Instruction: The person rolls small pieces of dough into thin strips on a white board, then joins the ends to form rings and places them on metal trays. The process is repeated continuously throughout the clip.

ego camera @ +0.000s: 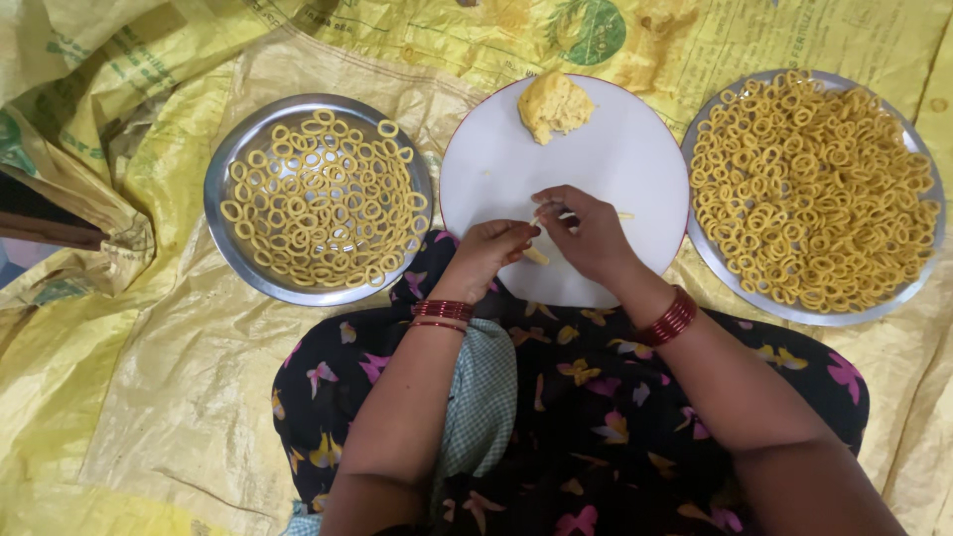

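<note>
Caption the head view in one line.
Both hands shape a dough strip over a white board, between two plates of dough rings.

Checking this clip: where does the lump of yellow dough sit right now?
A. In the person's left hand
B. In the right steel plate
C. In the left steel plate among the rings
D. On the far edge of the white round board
D: the dough lump rests on the far rim of the white round board, apart from both hands, which work a thin dough strip nearer the person; both steel plates hold only rings.
</note>
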